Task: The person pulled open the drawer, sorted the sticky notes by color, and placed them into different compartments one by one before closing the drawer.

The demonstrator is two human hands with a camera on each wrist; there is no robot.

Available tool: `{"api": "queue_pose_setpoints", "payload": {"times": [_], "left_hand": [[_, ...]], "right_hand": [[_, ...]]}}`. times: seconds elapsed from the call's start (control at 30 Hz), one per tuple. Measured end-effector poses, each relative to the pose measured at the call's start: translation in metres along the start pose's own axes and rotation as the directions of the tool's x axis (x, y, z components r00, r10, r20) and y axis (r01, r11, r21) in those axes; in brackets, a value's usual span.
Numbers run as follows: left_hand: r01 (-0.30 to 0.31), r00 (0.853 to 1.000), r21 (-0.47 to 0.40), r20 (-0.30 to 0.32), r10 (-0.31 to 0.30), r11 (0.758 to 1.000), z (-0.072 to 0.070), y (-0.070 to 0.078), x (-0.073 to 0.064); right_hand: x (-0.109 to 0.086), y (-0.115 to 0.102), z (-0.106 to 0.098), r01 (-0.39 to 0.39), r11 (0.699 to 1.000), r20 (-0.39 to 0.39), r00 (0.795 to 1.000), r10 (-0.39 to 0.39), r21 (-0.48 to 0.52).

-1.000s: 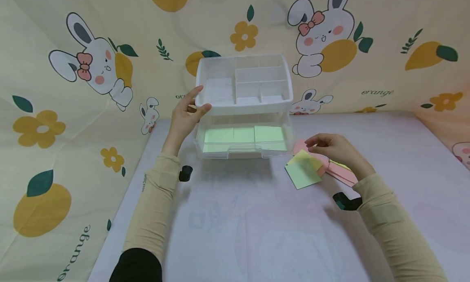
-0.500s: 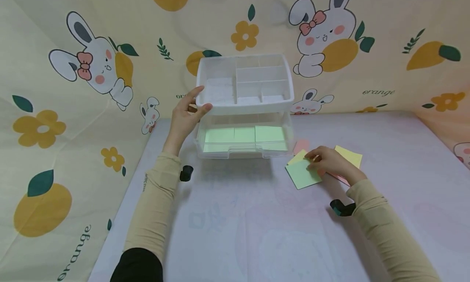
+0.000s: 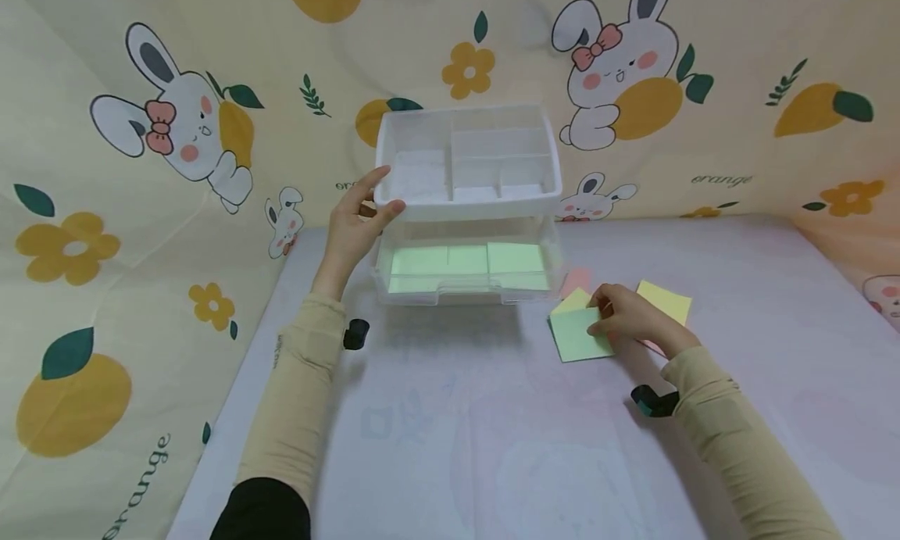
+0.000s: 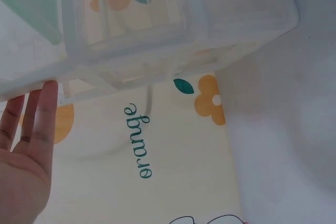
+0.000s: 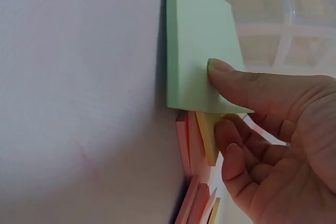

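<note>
My right hand (image 3: pixel 636 317) pinches a light-green sticky note pad (image 3: pixel 578 341) at its right edge. In the right wrist view the thumb lies on the green face, and the fingers curl by its lower edge near a yellow pad (image 5: pixel 207 137). My left hand (image 3: pixel 348 239) grips the left side of a white storage box's top tray (image 3: pixel 467 210), thumb at the front. Beneath that tray a clear drawer (image 3: pixel 408 298) stands pulled out, with green sheets or pads (image 3: pixel 422 265) lying side by side inside. The left wrist view shows fingers (image 4: pixel 44 114) against the tray's edge.
Pink pads (image 3: pixel 578 280) lie partly under the green and yellow ones. Another yellow pad (image 3: pixel 664 300) rests over pink ones right of my right hand. The tray's compartments have white dividers (image 3: pixel 502 156). A rabbit-print cloth (image 3: pixel 415 55) hangs behind the table.
My right hand has come down onto the pads and taken hold of the green one, which has turned slightly. The right yellow pad came into fuller view. My left hand stayed in place.
</note>
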State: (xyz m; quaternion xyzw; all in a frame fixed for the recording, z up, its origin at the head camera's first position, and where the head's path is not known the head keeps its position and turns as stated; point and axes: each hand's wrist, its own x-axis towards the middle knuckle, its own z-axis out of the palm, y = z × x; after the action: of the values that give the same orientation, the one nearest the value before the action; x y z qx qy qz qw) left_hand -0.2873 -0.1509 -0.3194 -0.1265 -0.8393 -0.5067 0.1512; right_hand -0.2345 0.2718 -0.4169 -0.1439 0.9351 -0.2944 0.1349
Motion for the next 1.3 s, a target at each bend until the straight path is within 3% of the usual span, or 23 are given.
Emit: {"api": "queue_pose_setpoints", "payload": {"times": [0.2, 0.7, 1.3], "left_hand": [[0.000, 1.000, 0.019, -0.006, 0.000, 1.000, -0.001, 0.001, -0.002], [-0.018, 1.000, 0.018, -0.009, 0.018, 1.000, 0.000, -0.002, -0.001], [-0.017, 1.000, 0.033, -0.010, 0.017, 0.999, 0.001, -0.003, 0.000]], "right_hand": [[-0.006, -0.002, -0.001, -0.047, 0.999, 0.005, 0.999, 0.047, -0.008], [-0.023, -0.005, -0.010, -0.046, 0.998, 0.013, 0.999, 0.046, -0.031], [-0.038, -0.006, -0.028, -0.035, 0.999, -0.169, 0.985, 0.040, 0.029]]}}
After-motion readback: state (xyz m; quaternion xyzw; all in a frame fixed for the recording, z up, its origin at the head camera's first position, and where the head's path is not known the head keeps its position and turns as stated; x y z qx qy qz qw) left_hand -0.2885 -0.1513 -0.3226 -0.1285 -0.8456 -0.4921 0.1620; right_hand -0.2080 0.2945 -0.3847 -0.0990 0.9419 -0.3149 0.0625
